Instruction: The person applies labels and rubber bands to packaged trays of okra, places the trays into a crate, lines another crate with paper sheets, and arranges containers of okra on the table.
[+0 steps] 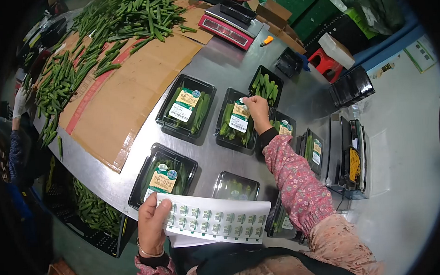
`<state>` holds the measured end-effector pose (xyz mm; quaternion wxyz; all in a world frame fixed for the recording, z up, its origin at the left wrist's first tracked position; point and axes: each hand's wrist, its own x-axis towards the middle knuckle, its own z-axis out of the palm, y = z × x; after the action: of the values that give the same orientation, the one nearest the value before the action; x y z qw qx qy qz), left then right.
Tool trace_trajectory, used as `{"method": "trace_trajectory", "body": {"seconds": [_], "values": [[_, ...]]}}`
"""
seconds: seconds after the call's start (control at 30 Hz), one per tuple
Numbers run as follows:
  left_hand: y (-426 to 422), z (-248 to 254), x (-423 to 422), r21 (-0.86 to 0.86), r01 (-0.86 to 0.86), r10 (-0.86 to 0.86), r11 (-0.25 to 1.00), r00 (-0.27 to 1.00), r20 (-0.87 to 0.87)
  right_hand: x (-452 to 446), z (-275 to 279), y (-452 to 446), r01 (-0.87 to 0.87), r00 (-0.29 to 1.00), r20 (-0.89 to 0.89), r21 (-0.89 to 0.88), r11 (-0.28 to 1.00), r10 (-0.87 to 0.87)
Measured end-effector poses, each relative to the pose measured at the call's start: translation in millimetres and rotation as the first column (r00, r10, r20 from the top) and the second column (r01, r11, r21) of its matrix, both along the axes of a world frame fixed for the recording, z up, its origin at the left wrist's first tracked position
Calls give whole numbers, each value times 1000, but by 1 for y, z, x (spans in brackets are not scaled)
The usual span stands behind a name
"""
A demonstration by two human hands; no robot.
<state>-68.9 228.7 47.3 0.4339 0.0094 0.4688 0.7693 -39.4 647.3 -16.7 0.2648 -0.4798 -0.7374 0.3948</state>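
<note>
My left hand (152, 220) holds a white sheet of small green stickers (213, 220) at its left end, low in the view. Fingertips of my right hand (258, 112) press together at the top of the label on the middle okra tray (236, 120); whether a sticker is between them is too small to tell. To the left lies another labelled okra tray (186, 107). A third one (164, 176) sits just above my left hand. Behind the sheet's upper edge is a clear-lidded tray (236, 186). An okra tray without a visible label (266, 86) is beyond my right hand.
Loose okra (128, 17) is heaped on cardboard (126, 97) at the upper left. A red scale (228, 28) and an orange cutter (266, 41) are at the back. Stacked black trays (351, 87) stand at right. A co-worker's gloved hand (20, 102) is at far left.
</note>
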Motion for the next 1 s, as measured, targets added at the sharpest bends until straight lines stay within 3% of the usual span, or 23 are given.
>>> {"method": "trace_trajectory", "body": {"seconds": [0.17, 0.3, 0.33, 0.4, 0.5, 0.57, 0.63, 0.67, 0.73, 0.87, 1.0], "values": [[8, -6, -6, -6, 22, -22, 1000, 1000, 20, -8, -14, 10, -2, 986, 164, 122, 993, -18], [10, -10, -10, -11, 31, -30, 999, 999, 33, -13, -8, 3, -112, 857, 512, 299, 948, -60], [10, -11, -11, -11, 29, -28, 1000, 999, 37, -12, -10, 3, -126, 852, 516, 366, 922, -89], [10, -10, -14, -6, 24, -24, 1000, 998, 52, -10, -13, 4, -166, 844, 518, 495, 853, -136], [7, -13, -18, -3, 16, -16, 1000, 997, 70, -25, 3, -8, -173, 937, 348, 368, 914, 37], [7, -15, -19, -2, 19, -19, 1000, 996, 85, -45, -3, -16, -229, 973, 76, 292, 929, 216], [6, -16, -21, -1, 36, -35, 999, 994, 101, -73, -6, -31, -323, 922, -162, 185, 928, 353], [5, -15, -21, 3, 31, -31, 1000, 994, 104, -87, -9, -36, -319, 922, -182, 140, 937, 341], [2, -15, -20, 12, 13, -14, 1000, 994, 111, -113, -14, -47, -319, 920, -220, 51, 946, 323], [-7, -20, -19, -2, -65, 65, 998, 994, 89, -137, -18, -71, -205, 967, -133, 91, 975, 216], [-11, -23, -20, -14, -91, 92, 996, 993, 79, -145, -21, -85, -186, 981, 118, 364, 913, 153]]}}
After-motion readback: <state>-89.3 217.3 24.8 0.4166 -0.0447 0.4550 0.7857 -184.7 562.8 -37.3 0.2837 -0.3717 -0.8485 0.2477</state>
